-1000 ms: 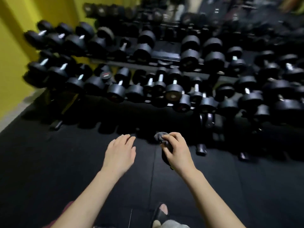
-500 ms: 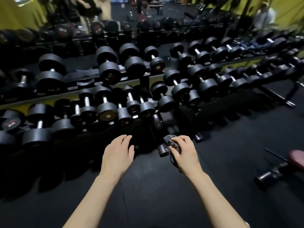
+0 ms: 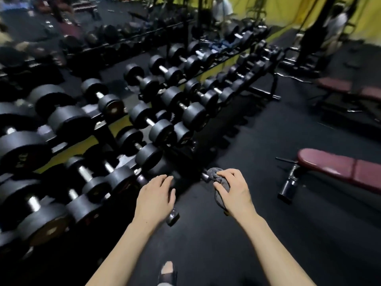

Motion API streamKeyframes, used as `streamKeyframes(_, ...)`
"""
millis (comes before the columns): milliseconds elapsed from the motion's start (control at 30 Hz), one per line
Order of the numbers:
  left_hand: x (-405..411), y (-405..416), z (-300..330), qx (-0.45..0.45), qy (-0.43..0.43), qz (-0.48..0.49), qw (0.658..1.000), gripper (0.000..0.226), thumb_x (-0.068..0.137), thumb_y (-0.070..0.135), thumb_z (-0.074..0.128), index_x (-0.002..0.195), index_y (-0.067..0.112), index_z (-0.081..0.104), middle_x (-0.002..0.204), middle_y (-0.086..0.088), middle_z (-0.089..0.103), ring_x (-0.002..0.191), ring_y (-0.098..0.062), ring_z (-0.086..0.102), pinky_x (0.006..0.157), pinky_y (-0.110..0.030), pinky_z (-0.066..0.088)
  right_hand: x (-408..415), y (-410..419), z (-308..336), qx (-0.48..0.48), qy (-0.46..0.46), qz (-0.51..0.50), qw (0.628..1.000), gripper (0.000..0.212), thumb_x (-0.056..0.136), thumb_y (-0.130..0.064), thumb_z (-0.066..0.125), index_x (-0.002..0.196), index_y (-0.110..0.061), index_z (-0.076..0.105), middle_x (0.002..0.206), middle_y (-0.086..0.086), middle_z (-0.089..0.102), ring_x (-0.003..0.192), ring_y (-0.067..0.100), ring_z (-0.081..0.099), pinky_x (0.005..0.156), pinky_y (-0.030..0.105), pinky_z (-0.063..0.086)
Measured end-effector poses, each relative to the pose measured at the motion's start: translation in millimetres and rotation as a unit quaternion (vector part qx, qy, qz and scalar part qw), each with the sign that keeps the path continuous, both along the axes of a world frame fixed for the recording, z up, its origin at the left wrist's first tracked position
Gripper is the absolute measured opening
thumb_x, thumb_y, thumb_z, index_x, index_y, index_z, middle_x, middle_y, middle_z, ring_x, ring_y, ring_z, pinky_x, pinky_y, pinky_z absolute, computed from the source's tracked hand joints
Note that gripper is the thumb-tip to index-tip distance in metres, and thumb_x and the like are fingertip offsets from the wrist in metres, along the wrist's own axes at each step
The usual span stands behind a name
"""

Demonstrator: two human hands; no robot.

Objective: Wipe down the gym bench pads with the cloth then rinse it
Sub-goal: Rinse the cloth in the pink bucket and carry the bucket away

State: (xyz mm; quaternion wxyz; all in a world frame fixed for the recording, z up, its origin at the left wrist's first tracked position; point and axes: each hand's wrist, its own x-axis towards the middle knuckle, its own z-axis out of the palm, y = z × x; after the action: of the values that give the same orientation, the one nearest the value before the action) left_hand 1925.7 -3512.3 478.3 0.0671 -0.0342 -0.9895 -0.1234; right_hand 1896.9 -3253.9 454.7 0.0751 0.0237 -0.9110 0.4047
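The grey cloth (image 3: 219, 183) is bunched in the right hand (image 3: 234, 191), whose fingers (image 3: 226, 174) curl clamped round it above the dark floor (image 3: 288, 234). Just left of those fingers, the left hand (image 3: 155, 198) hangs empty, fingers relaxed and slightly apart. The maroon bench pad (image 3: 340, 167) lies well to their right, the dumbbell rack (image 3: 144, 120) to their left.

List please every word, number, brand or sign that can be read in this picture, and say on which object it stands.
No text can be read.
Dumbbell end caps: round marks show, too blurred to read.
Dumbbell rack: yellow strip, no lettering visible.
Maroon bench pad: no label visible.
Grey cloth, gripped by the right hand: no print visible.
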Motion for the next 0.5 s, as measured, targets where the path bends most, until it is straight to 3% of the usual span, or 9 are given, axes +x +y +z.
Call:
streamKeyframes(233, -164.3, 45.9, 10.7, 0.02, 0.004, -0.144, 0.989, 0.042, 0.095, 0.036, 0.061, 0.135, 0.02, 0.064, 0.136, 0.0, 0.063, 0.125, -0.022, 0.061, 0.099, -0.042, 0.053, -89.7, 37.3, 22.5, -0.011, -0.001, -0.123, 0.992, 0.023, 0.096, -0.026, 0.07, 0.119, -0.028, 0.067, 0.123, -0.015, 0.048, 0.115, 0.011, 0.055, 0.101, 0.028, 0.045)
streamKeyframes(400, -256.6, 122.6, 12.5, 0.022, 0.011, -0.248, 0.968, 0.043, 0.094, 0.036, 0.053, 0.132, 0.019, 0.064, 0.133, -0.001, 0.063, 0.123, -0.024, 0.06, 0.098, -0.043, 0.053, -133.1, 96.2, 24.6, -0.01, 0.007, -0.205, 0.979, 0.022, 0.095, -0.024, 0.072, 0.115, -0.031, 0.067, 0.121, -0.016, 0.05, 0.115, 0.011, 0.056, 0.101, 0.027, 0.044)
streamKeyframes(500, -313.7, 178.7, 11.1, 0.026, 0.012, -0.283, 0.959, 0.04, 0.095, 0.032, 0.06, 0.133, 0.018, 0.064, 0.133, 0.0, 0.063, 0.122, -0.023, 0.06, 0.098, -0.042, 0.053, -168.2, 152.3, 22.8, -0.017, 0.005, -0.259, 0.966, 0.02, 0.094, -0.02, 0.073, 0.112, -0.026, 0.068, 0.12, -0.012, 0.053, 0.111, 0.009, 0.056, 0.1, 0.024, 0.043)
